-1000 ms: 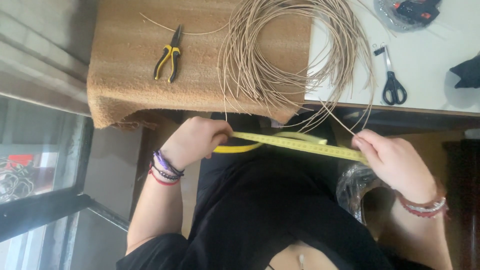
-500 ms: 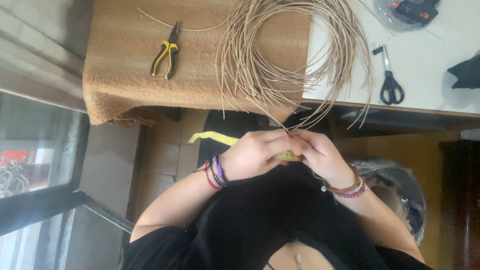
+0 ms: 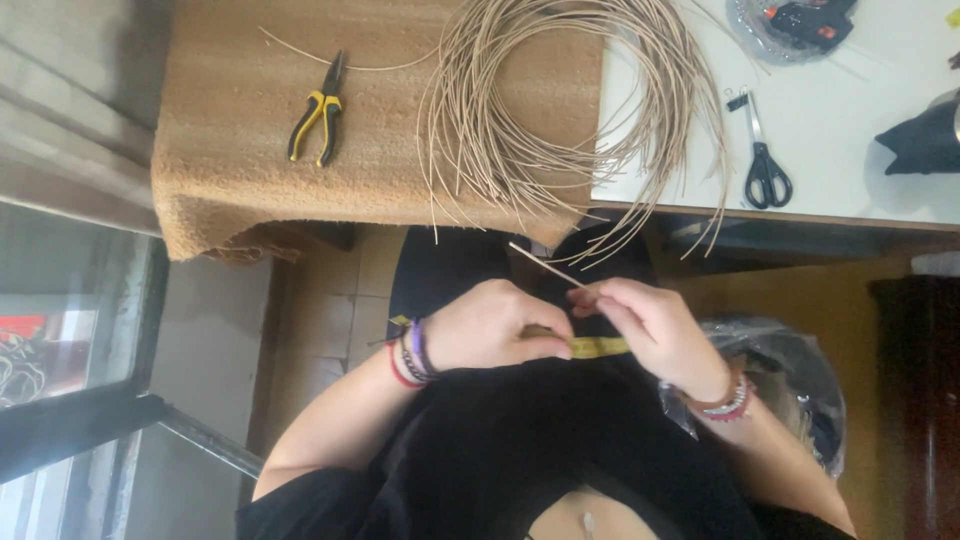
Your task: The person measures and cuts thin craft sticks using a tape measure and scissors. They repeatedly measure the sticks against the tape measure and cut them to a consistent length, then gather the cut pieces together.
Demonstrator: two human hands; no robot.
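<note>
Seen from above, over the lap: cloth at 11 o'clock, brown, draped over the table edge; white tabletop at 1 o'clock. Sprawled across both, at 12 o'clock from the hands, a big reed coil, loose ends fanning down past the table edge toward the lap. Lay on the cloth at 10 o'clock, well apart from everything in hand: yellow-handled pliers. Lay on the white top at 2 o'clock: black scissors.

Met over the black-clad lap, below the coil: left hand curled into a loose fist, thumb side turned toward 3 o'clock, closed on a yellow tape; right hand just beside it, fingers pinched shut on the same tape and on the near end of a single reed. Ran flat from 9 to 3 o'clock, the short stretch of tape showing between the two hands, with a further scrap of yellow peeping out by the left wrist. Slanted up from the right fingertips toward 10 o'clock, the reed's long axis, its free end hanging above the left knuckles, apart from the coil ends. Nearer the reed's held end: the right hand; nearer its free tip: the left. Hard to tell whether the left fingers touched the reed at all
</note>
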